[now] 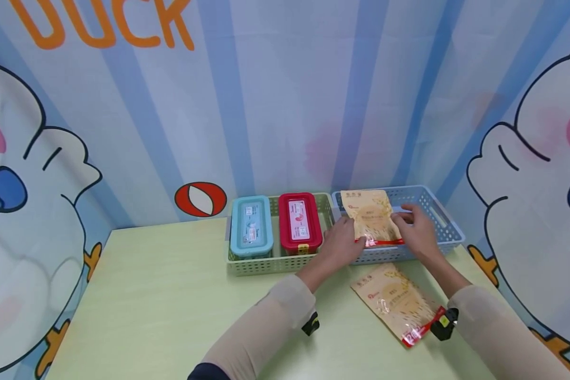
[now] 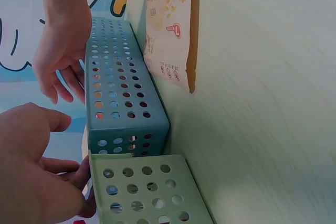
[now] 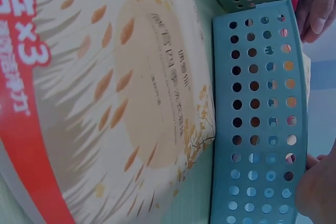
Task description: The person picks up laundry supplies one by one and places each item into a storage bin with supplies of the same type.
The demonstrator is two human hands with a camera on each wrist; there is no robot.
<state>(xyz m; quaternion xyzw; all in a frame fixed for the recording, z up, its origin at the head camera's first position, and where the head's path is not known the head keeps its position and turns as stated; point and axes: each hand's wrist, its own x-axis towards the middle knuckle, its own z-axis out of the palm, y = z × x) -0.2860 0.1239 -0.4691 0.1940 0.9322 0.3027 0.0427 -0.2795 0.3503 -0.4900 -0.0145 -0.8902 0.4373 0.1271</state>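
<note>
A cream pouch with a red strip along its lower end (image 1: 372, 216) lies over the blue basket (image 1: 410, 256), at about rim height. At the pouch's left edge my left hand (image 1: 339, 240) grips it, thumb over the lower corner. The right hand (image 1: 415, 232) pinches the opposite edge between thumb and index finger. In the left wrist view, the basket wall hides nearly all of this pouch. A second, similar pouch (image 1: 394, 301) lies flat on the table in front of the basket, beneath the right forearm.
A green basket (image 1: 261, 268) stands against the blue one's left side. Inside it are a light-blue lidded box (image 1: 252, 227) and a red lidded box (image 1: 300, 224). Behind the baskets hangs a striped cartoon backdrop (image 1: 285, 105). The pale table (image 1: 171, 295) extends to the left.
</note>
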